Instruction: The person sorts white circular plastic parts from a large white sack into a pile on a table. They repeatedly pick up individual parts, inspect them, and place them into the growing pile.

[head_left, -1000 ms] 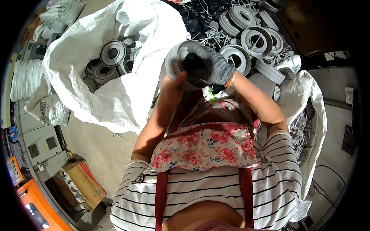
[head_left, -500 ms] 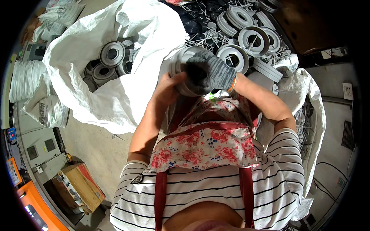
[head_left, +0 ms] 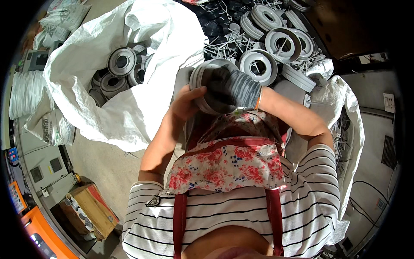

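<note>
Above my lap I hold a grey plastic ring [head_left: 196, 81] with a ribbed outer wall, its wide opening tilted toward the right. My left hand [head_left: 188, 102], bare, grips it by its near left side, with the thumb over the rim. Into the opening reaches my right hand [head_left: 241, 90], in a grey knitted glove with an orange cuff. Its fingers are in dark shadow inside the ring, so their pose is hidden. Just beyond, another grey ring [head_left: 271, 69] lies on the heap.
A large white woven sack [head_left: 116, 125] stands open at the left, with several grey rings [head_left: 122, 61] inside. Ahead lies a heap of grey rings, thin white plastic sticks [head_left: 226, 46] and black parts [head_left: 211, 28]. Another white sack [head_left: 351, 112] is at the right, a cardboard box [head_left: 92, 211] lower left.
My right hand has moved slightly left and deeper into the ring, and the ring has turned a little. My left hand keeps its hold on the side.
</note>
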Demonstrator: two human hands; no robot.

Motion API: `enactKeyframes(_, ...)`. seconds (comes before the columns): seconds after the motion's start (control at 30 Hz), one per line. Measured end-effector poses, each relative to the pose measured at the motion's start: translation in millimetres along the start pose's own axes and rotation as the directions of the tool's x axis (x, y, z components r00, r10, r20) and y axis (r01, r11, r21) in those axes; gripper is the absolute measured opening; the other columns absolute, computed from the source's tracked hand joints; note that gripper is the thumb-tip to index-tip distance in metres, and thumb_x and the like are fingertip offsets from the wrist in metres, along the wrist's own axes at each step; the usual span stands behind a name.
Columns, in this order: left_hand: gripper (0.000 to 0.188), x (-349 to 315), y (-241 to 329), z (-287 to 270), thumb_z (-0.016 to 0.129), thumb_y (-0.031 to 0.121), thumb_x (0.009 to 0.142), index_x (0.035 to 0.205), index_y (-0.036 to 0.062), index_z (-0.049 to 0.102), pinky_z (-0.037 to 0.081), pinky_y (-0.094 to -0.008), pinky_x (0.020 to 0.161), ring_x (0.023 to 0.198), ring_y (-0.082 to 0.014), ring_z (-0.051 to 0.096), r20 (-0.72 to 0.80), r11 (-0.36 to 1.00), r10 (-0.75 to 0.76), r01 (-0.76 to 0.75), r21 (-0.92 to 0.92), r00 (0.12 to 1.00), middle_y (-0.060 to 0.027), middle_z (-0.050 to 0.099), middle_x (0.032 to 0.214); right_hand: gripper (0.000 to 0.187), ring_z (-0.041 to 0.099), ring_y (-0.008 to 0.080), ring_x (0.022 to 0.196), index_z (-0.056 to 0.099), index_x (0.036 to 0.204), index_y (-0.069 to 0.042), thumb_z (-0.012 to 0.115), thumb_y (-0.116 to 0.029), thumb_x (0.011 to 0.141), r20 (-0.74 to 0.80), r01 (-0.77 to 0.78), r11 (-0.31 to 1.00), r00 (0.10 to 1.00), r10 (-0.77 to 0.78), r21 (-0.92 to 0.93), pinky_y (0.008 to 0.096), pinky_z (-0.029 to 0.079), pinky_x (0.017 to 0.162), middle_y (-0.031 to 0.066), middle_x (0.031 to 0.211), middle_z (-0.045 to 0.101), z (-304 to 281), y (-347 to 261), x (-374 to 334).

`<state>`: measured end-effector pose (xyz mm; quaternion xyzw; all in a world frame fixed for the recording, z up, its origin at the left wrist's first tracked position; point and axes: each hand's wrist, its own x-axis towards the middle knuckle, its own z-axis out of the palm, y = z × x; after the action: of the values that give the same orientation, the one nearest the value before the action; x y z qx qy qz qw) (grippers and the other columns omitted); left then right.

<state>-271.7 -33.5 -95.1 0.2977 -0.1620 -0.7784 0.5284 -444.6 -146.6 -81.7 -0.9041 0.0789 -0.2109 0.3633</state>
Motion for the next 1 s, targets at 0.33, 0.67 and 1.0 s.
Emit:
enactKeyframes(0.33,0.035,-6,1,31,0.065,0.013,0.082,0.111,-0.0037,0.057,0.049,-0.0276,0.073,0.086,-0.0144,0.061,-0.218,0.927,0.263,-0.184,0.327,0.94,-0.0088,0.064,0.096,0.056,0.062,0.0328,0.085,0.051,0.116,-0.003,0.071,-0.027,0.07,0.048,-0.334,0.936,0.939,0.341,-0.113,0.0388,0.05,0.075,0.0175,0.096,0.063,10,24,-5)
enactKeyframes(0.67,0.085,-7,76,-6,0.076,0.019,0.074,0.138,-0.0084,0.027,0.031,-0.0352,0.105,0.127,-0.028,0.039,-0.016,0.023,0.978,-0.029,0.999,0.209,-0.0246,0.04,0.136,0.036,0.058,0.0301,0.104,0.058,0.113,-0.007,0.053,-0.022,0.081,0.063,-0.148,0.574,0.942,0.331,-0.805,0.0483,0.038,0.096,0.0137,0.105,0.064,-36,104,-18)
enactKeyframes(1.0,0.049,67,-23,-21,0.069,0.019,0.081,0.12,-0.0058,0.053,0.046,-0.0291,0.086,0.096,-0.0161,0.06,-0.251,0.667,0.543,-0.23,0.709,0.801,-0.0114,0.062,0.108,0.03,0.058,0.0353,0.094,0.064,0.098,-0.009,0.057,-0.033,0.082,-0.164,-0.397,0.549,0.89,0.424,-0.736,0.0476,0.041,0.089,0.0197,0.092,0.065,-88,105,-6)
